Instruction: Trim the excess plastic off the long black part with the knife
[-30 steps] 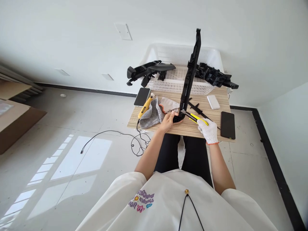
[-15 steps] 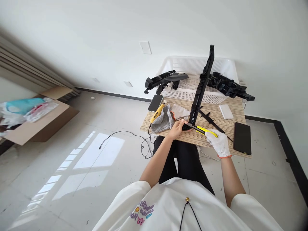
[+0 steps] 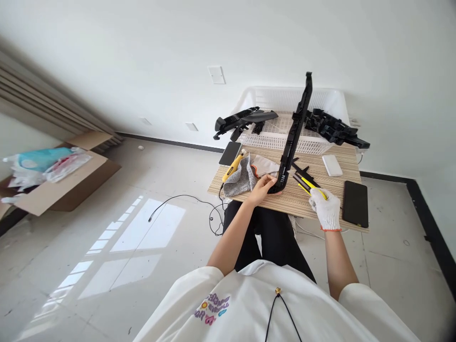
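Long black plastic rail (image 3: 295, 134) is standing on end on the wooden table (image 3: 285, 202), leaning back over the white basket (image 3: 285, 135), and I've got my bare left hand (image 3: 262, 188) wrapped around its bottom end. Just right of the rail's foot, my gloved right hand (image 3: 326, 209) is closed on the yellow utility knife (image 3: 308, 184), tip pointing at the rail but not touching it, black phone (image 3: 355, 204) further right.

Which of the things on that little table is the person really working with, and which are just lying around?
In use:
left hand gripping the long black plastic part
gloved right hand holding the yellow utility knife

Lying about:
yellow rotary tool
grey glove
white basket
white box
black phone
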`<state>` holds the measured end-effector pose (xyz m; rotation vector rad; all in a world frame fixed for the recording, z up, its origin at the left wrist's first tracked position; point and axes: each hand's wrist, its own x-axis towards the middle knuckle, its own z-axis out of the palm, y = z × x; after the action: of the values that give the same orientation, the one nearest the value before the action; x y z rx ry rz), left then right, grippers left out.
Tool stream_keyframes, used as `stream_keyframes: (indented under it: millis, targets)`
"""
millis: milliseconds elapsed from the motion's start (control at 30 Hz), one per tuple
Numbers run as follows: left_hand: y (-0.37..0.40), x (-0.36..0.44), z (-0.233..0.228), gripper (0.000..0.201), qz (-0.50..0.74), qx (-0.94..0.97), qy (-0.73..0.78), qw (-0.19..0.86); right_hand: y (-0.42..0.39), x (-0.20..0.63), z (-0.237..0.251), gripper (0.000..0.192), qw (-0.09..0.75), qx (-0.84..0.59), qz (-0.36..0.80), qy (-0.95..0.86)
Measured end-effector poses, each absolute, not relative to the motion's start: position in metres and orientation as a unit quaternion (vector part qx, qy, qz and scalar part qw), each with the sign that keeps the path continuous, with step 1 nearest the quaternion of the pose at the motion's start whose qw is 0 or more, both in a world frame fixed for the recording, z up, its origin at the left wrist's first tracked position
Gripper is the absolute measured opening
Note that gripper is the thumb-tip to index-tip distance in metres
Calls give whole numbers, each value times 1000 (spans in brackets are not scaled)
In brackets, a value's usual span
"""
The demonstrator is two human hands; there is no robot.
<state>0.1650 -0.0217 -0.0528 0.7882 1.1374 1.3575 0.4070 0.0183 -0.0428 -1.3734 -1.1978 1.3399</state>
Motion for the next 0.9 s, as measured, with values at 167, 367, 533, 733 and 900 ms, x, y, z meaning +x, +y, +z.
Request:
stream_keyframes:
  millis: [167,367,533,733,900]
  targets:
    - [-27,162,-49,51,565,331,461,598,15,408,-38,45,364,-541,544,-528]
    - [-26,165,-46,49,552,337,475,597,13,410,-37,47,334,-541,547,-544]
    - [-19,167,-43,50,518,362,476,612,8,409,-34,43,340,-533,544,-551]
    - [-19,166,-44,53,504,383,465,619,6,408,-35,39,399,-535,574,-475]
    - [-21,166,-44,52,509,383,474,608,6,408,-37,34,432,-532,573,-449]
